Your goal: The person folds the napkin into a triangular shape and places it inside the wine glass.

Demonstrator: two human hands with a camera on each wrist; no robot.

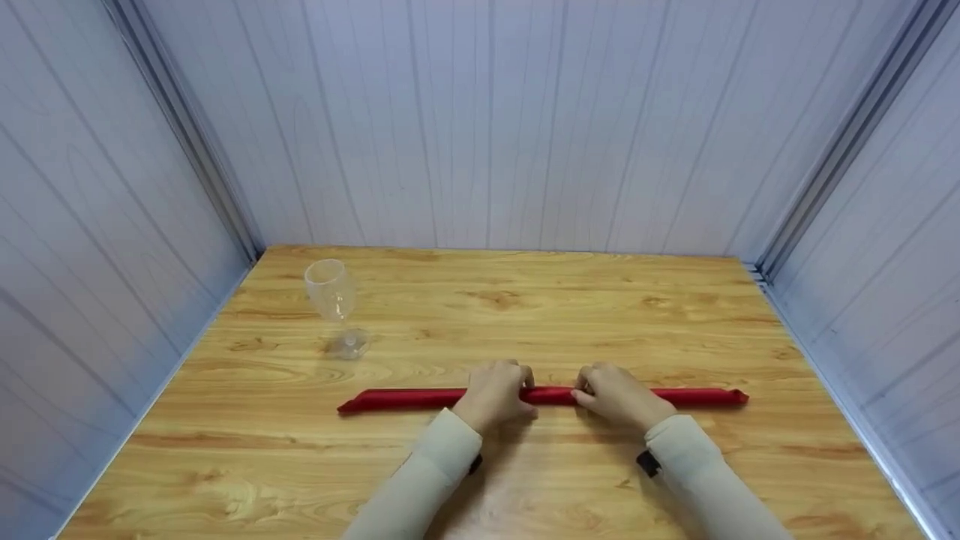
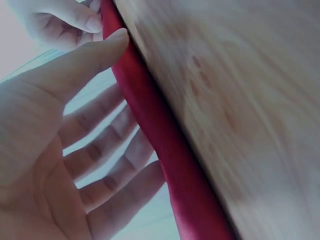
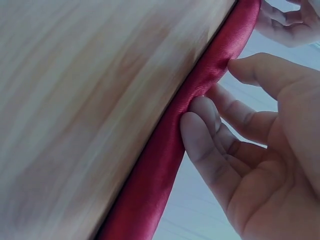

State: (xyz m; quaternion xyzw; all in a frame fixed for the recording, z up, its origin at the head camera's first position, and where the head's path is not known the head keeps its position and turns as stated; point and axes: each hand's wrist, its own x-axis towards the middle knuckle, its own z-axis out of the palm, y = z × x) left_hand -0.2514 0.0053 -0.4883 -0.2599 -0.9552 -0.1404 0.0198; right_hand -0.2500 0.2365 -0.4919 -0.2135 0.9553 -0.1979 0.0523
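Note:
A red satin-like cloth [image 1: 420,399], rolled into a long thin tube with pointed ends, lies sideways across the table. My left hand [image 1: 495,394] holds it just left of its middle, thumb on the near side and fingers spread along the far side. A short way to the right, my right hand [image 1: 619,396] grips the same roll. In the right wrist view, the right thumb and curled fingers [image 3: 200,142] press against the red cloth [image 3: 155,175]. The left wrist view shows the left thumb tip on the red cloth [image 2: 150,110].
A clear stemmed glass [image 1: 330,291] stands upright at the back left of the wooden table [image 1: 525,315]. Pale panelled walls [image 1: 480,127] close in the back and both sides. Light sleeves [image 1: 442,457] cover both forearms.

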